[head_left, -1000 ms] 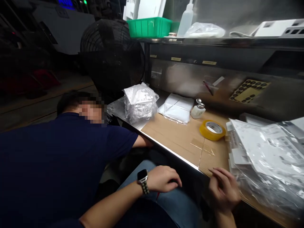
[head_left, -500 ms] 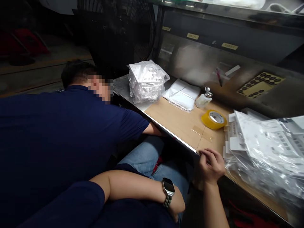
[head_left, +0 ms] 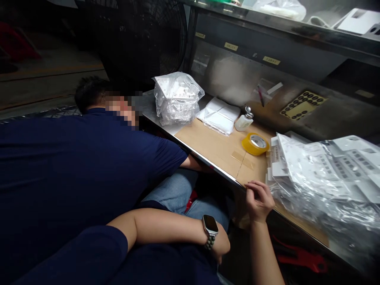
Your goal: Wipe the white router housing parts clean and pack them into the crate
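My left hand point(head_left: 221, 242), below a wrist with a smartwatch point(head_left: 210, 224) and a beaded bracelet point(head_left: 209, 242), rests over my lap. It is bent downward and its fingers are hidden. At the front edge of the workbench is my right hand point(head_left: 259, 200), fingers bent and thumb under them, pinching the edge of a brown cardboard sheet point(head_left: 204, 138) that covers the bench top. Just right of that hand lies a big pile of white printed parts in clear plastic bags point(head_left: 323, 170). Farther back on the cardboard sits a roll of yellow tape point(head_left: 254, 144).
A co-worker in a dark blue shirt point(head_left: 89, 158) leans in at my left, one arm reaching under the bench. Along the back stand a bagged stack point(head_left: 177, 99), white sheets point(head_left: 219, 114) and a pump bottle point(head_left: 244, 120). A shelf point(head_left: 252, 19) overhangs the bench.
The view has turned slightly right, so the bench things appear shifted left. Both my hands keep about the same places, and the co-worker stays bent over.
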Demonstrator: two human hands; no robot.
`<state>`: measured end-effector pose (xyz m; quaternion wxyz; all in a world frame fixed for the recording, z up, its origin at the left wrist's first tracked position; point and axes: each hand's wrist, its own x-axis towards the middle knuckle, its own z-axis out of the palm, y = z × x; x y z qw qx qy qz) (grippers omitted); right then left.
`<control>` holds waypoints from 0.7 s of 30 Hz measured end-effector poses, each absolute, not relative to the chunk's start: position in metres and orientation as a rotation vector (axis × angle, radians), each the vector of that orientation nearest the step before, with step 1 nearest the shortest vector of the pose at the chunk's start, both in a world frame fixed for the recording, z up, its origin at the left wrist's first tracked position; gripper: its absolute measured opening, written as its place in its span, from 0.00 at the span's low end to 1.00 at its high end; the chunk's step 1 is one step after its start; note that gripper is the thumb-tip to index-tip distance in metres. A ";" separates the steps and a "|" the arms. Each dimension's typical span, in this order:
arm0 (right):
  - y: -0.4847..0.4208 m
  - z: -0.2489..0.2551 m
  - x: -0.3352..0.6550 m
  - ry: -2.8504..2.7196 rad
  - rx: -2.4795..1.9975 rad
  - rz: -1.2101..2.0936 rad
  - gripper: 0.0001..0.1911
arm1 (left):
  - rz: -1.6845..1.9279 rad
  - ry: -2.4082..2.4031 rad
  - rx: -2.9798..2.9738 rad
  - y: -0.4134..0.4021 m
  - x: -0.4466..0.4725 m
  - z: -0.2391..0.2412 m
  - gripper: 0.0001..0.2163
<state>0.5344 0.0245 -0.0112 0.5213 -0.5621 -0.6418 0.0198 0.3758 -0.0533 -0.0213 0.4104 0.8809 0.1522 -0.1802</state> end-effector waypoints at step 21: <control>-0.064 -0.152 0.518 -1.582 -1.837 0.869 0.15 | -0.584 0.414 2.294 -0.069 0.366 -0.021 0.13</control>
